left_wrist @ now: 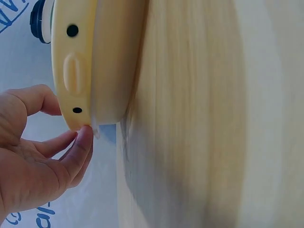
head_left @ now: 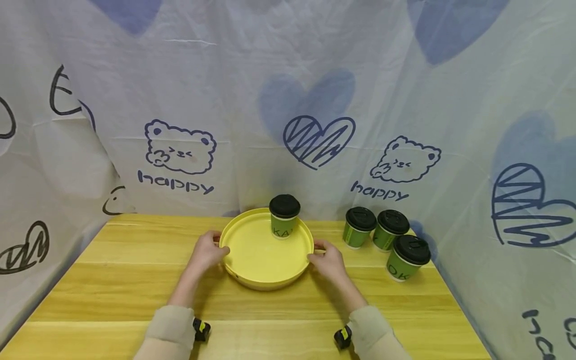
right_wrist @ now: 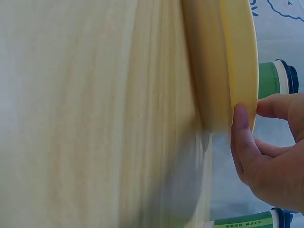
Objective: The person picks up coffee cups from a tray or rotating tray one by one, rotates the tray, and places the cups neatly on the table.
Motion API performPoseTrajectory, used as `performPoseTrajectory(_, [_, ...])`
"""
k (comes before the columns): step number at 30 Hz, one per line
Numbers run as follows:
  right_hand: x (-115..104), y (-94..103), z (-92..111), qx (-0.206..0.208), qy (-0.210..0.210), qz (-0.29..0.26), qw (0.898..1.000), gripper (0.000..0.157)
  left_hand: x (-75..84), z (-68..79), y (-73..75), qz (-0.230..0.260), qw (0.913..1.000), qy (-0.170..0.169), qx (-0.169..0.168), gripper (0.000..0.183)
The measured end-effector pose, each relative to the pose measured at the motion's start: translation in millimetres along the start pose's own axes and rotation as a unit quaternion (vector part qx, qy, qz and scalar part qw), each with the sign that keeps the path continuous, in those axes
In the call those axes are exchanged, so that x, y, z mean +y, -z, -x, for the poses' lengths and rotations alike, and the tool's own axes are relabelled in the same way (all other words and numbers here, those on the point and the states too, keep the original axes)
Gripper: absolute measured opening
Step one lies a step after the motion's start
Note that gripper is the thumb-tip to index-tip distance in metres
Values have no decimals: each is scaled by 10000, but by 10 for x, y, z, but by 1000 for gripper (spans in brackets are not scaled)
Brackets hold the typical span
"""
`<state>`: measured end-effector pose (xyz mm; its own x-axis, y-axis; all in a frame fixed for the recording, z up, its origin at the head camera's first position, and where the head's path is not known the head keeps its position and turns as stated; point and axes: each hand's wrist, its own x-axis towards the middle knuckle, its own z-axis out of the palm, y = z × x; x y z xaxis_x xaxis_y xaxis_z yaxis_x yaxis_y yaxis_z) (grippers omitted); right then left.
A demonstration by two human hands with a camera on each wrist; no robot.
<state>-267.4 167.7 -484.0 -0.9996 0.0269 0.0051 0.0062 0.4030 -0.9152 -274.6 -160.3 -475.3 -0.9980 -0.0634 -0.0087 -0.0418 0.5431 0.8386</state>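
Observation:
A round yellow tray (head_left: 256,260) with a raised rim sits on the wooden table, a paler base showing beneath it. My left hand (head_left: 211,251) pinches its left edge, thumb over the rim and fingers against the outer side. On the opposite edge my right hand (head_left: 328,259) grips the rim the same way. One green paper cup (head_left: 282,227) with a black lid stands upright on the tray, toward the back. In the left wrist view the tray's side (left_wrist: 73,73) shows two dark dots and an oval bump between them.
Right of the tray stand three more lidded green cups: one at the back (head_left: 356,232), one beside it (head_left: 388,232), and a nearer one marked OK (head_left: 405,260). A printed white curtain (head_left: 243,100) hangs behind the wooden table (head_left: 135,260).

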Motion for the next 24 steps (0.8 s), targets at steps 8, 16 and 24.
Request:
performPoseTrajectory(8, [-4,-14,103,-39,51,-107,9999,54,-3,107,-27,316,9993,124,-154,69])
performPoseTrajectory(16, [-17,-44,192,-96,128,-56,9999,57,7,187,-46,406,9991,97,-104,69])
performPoseTrajectory(24, [-58,-42,210,7,73,-72,9999,55,13,189,-39,461,9987,151,-162,69])
